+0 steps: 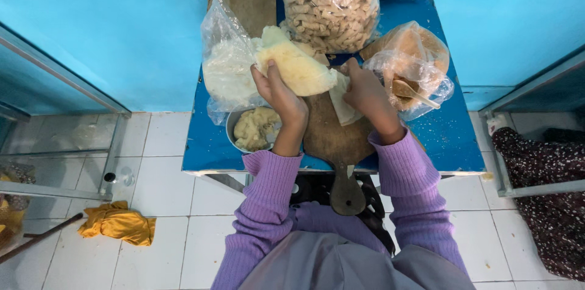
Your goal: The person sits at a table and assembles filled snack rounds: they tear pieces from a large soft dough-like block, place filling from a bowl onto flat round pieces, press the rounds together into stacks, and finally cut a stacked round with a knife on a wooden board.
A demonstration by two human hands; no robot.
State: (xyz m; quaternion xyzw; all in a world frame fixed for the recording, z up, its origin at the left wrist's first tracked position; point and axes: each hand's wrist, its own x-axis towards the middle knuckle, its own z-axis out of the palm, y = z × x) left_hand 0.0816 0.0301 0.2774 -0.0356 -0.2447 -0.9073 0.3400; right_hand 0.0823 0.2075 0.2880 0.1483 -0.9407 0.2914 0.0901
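My left hand (279, 92) holds up a pale yellow folded dough piece (295, 65) above a round wooden board (332, 134) with a handle. My right hand (364, 92) rests on the board and pinches a thin pale wrapper sheet (342, 106) beside the dough. A metal bowl of mashed yellowish filling (255, 128) sits just left of the board, below my left wrist. Both arms wear purple ribbed sleeves.
A small blue table (451, 137) carries a clear bag of white flour (226, 70), a big bag of pale stick snacks (329, 0) and a bag of brown powder with a wooden spoon (411, 67). A yellow cloth (119, 223) lies on the white tiled floor. Metal frames stand at both sides.
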